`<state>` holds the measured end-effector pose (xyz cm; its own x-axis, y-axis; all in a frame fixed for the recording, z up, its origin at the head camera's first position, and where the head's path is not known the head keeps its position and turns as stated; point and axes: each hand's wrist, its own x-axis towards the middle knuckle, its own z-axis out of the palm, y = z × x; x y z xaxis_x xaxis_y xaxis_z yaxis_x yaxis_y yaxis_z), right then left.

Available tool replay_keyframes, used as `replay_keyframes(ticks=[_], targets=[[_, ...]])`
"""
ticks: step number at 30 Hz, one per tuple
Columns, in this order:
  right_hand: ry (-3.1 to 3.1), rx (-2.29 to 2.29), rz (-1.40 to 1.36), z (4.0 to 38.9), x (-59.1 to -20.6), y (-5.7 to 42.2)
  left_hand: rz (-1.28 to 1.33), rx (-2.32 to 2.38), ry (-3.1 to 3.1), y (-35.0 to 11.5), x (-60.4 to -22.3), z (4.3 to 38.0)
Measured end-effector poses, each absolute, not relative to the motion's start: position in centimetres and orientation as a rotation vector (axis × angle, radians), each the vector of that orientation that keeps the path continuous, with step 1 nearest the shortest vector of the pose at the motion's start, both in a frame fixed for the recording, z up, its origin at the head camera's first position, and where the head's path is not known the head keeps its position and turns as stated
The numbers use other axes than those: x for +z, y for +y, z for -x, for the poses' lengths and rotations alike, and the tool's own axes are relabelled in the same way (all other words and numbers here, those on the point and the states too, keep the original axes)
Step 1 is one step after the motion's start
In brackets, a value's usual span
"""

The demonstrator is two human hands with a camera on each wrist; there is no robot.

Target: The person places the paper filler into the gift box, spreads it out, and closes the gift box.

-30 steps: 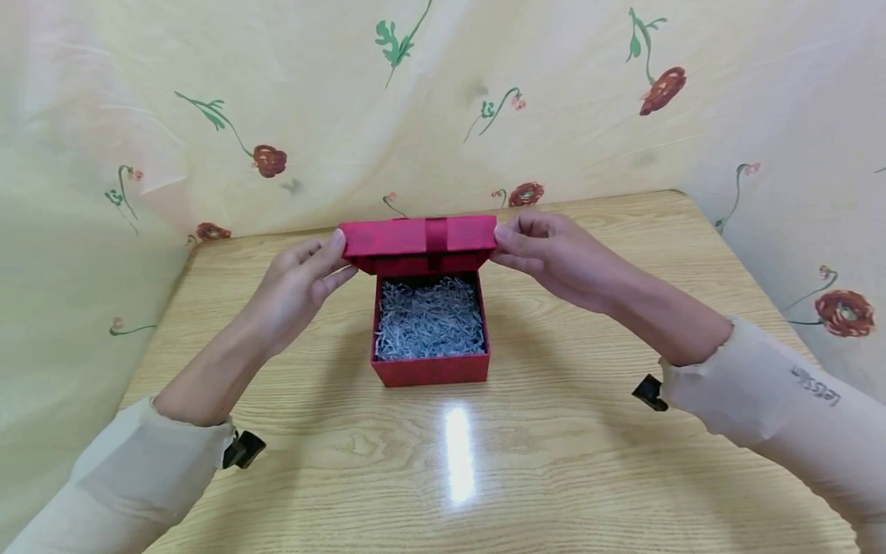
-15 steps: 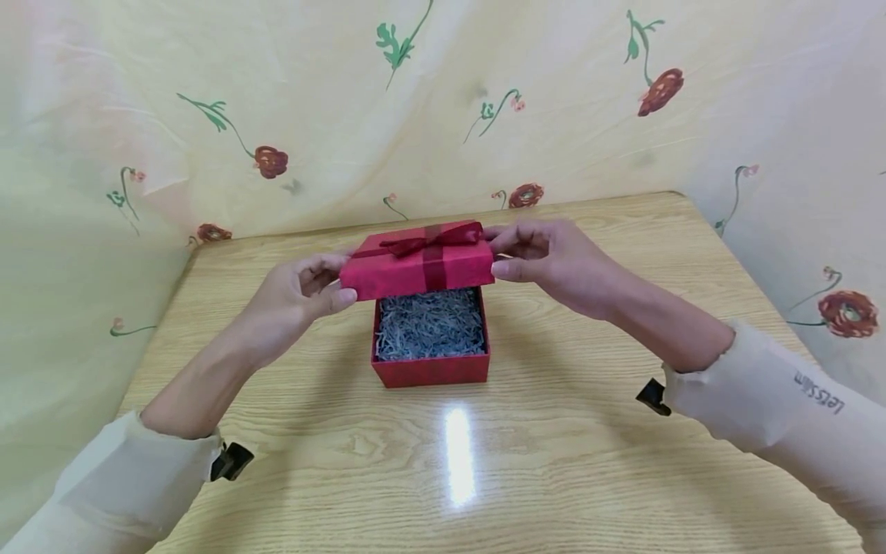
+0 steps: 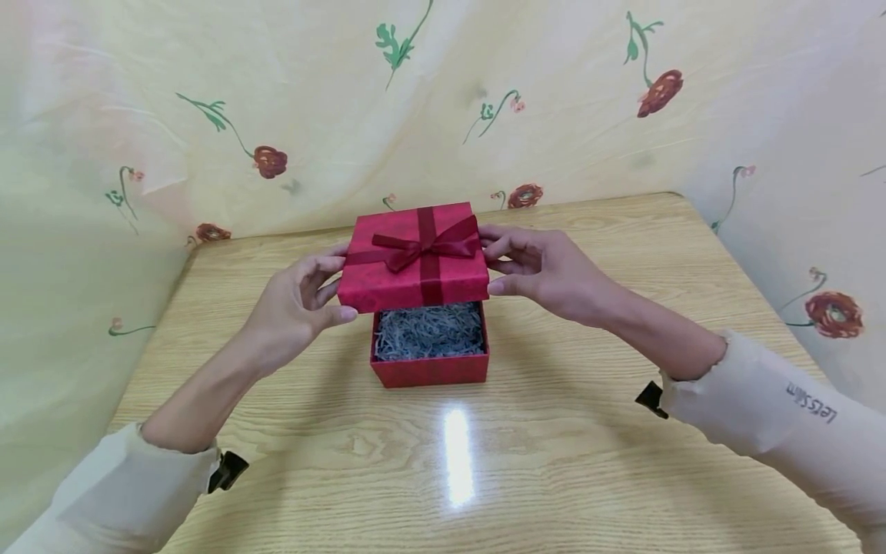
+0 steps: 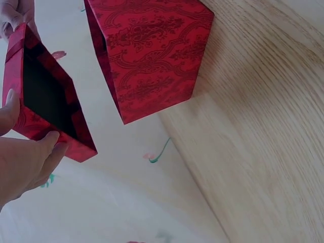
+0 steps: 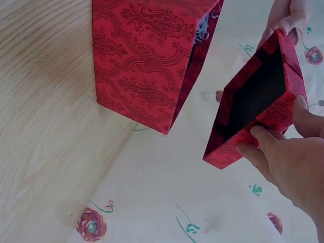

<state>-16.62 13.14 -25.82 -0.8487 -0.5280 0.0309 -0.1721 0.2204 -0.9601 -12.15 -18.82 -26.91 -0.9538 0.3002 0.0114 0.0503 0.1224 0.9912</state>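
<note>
A red box lid [image 3: 394, 277] with a dark red ribbon bow [image 3: 425, 246] is held between both hands above the box, tilted with its near edge lower. My left hand [image 3: 291, 308] grips the lid's left side, thumb at the near corner. On the other side, my right hand [image 3: 547, 269] pinches the right edge. Below stands the open red patterned box [image 3: 429, 372], holding pale grey-blue shredded paper [image 3: 432, 331]; the lid hides its back part. Both wrist views show a gap between the lid [image 4: 50, 91] and the box [image 5: 142, 61], and the lid's black inside.
The box stands on a light wood-grain table [image 3: 388, 462] with a bright reflection near the front. A cream curtain with painted flowers [image 3: 332, 100] hangs behind the table and along both sides.
The lid has tipped from showing its underside to showing its bow-topped face, and its near edge has come down toward the box. Both hands have turned with it, still gripping its sides.
</note>
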Motion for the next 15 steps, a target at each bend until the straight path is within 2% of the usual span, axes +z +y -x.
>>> replay_keyframes(ticks=[15], targets=[[2.236,-1.584,0.749,16.82,-26.41,13.64,-0.415,1.891,2.323,-17.96,-27.87,12.24]])
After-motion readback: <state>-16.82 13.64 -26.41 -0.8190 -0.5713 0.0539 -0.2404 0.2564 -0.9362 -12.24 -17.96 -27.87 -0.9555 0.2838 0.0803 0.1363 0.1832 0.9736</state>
